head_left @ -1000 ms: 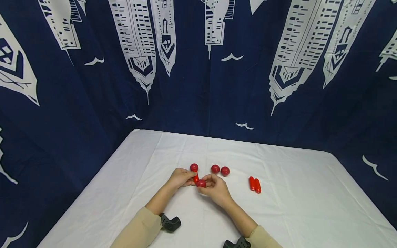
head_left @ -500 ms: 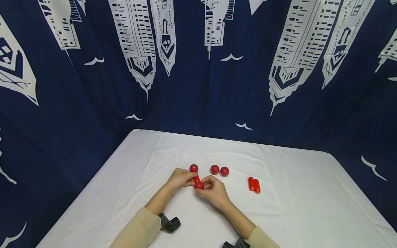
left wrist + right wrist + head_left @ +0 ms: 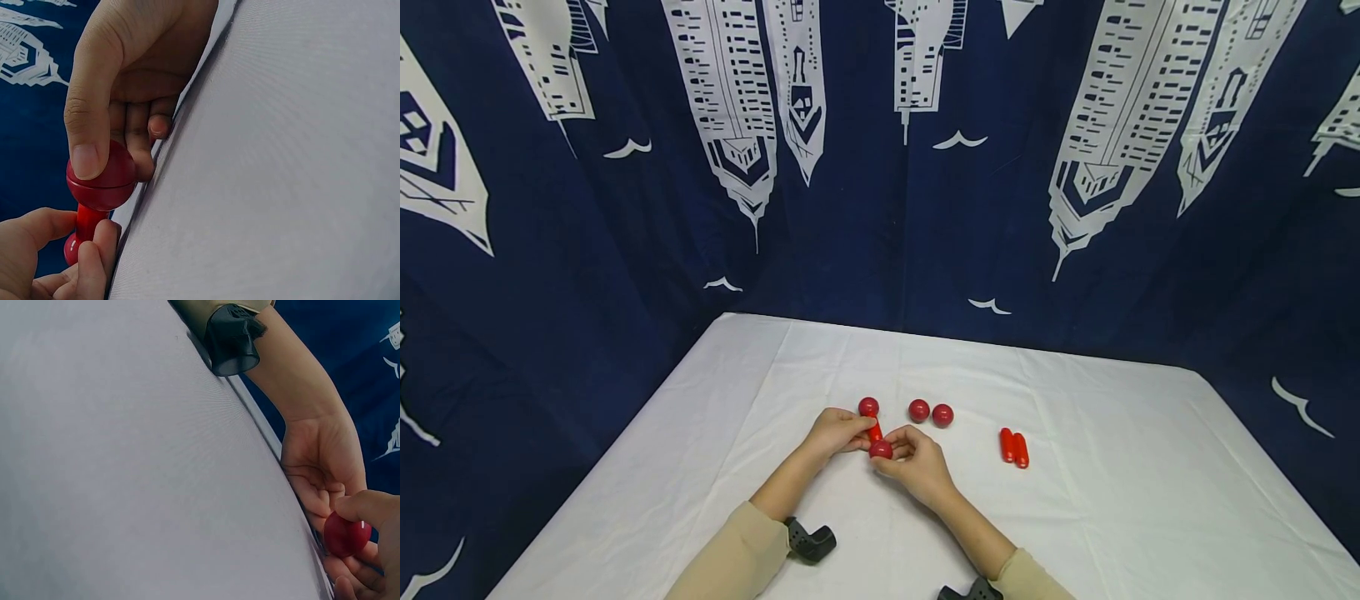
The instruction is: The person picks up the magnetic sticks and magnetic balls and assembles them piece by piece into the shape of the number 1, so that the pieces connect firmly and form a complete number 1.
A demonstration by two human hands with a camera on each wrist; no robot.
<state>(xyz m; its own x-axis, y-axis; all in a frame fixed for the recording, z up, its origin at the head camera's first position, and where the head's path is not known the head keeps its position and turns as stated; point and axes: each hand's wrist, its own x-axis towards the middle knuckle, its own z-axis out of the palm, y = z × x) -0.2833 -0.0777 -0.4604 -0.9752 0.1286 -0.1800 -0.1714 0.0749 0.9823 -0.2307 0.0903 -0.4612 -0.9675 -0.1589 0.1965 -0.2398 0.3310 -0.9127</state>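
Between the thumb and fingers of my left hand (image 3: 838,431) is a short, glossy red rod (image 3: 876,431), pinched along its middle. A red ball (image 3: 868,407) sits at the rod's far end. My right hand (image 3: 922,467) pinches another red ball (image 3: 881,450) at the near end. In the left wrist view this near ball (image 3: 106,187), with a groove around it, meets the rod (image 3: 91,219); whether they are joined inside is hidden. The right wrist view shows the same ball (image 3: 347,536) under my right thumb, hiding the rod.
Two more red balls, a left one (image 3: 919,410) and a right one (image 3: 943,415), lie side by side beyond my right hand. Farther right, two red rods (image 3: 1013,448) lie together on the white tablecloth (image 3: 1120,483). A dark blue patterned curtain (image 3: 865,250) hangs behind the table.
Over the last second my right hand has moved its ball slightly left and toward me, to the rod's near end. The left hand stays almost in place, and the last half second shows hardly any motion.
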